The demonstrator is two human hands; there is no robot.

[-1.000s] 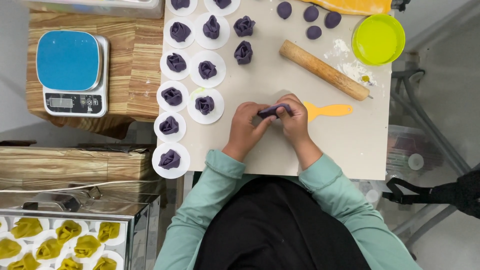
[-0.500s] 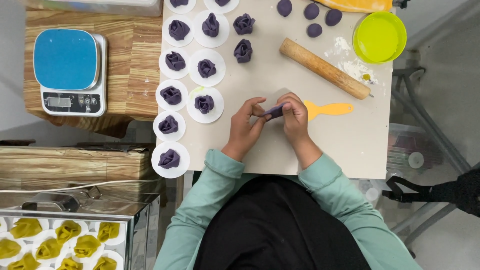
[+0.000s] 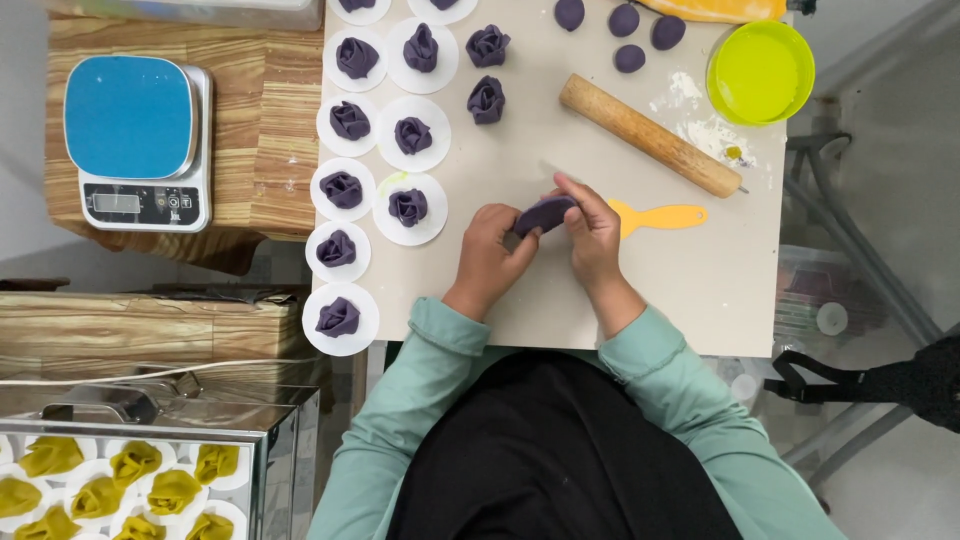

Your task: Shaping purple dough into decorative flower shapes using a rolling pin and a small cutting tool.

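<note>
My left hand (image 3: 492, 249) and my right hand (image 3: 590, 232) meet over the beige work board (image 3: 700, 290). Together they pinch a flattened piece of purple dough (image 3: 543, 213) between fingers and thumbs. Several rose-shaped purple dough pieces on round white papers (image 3: 407, 208) lie in rows to the left of my hands. A yellow plastic scraper (image 3: 660, 216) lies just right of my right hand, partly hidden by it.
A wooden rolling pin (image 3: 648, 135) lies diagonally beyond my hands. A lime-green bowl (image 3: 760, 72) and plain purple dough balls (image 3: 629, 58) sit at the far edge. A blue kitchen scale (image 3: 135, 140) stands on a wooden block at left. Green dough roses (image 3: 130, 480) fill a tray at lower left.
The hands stay at the same spot on the board. The purple dough shows more between the fingers now, held a little flatter and wider.
</note>
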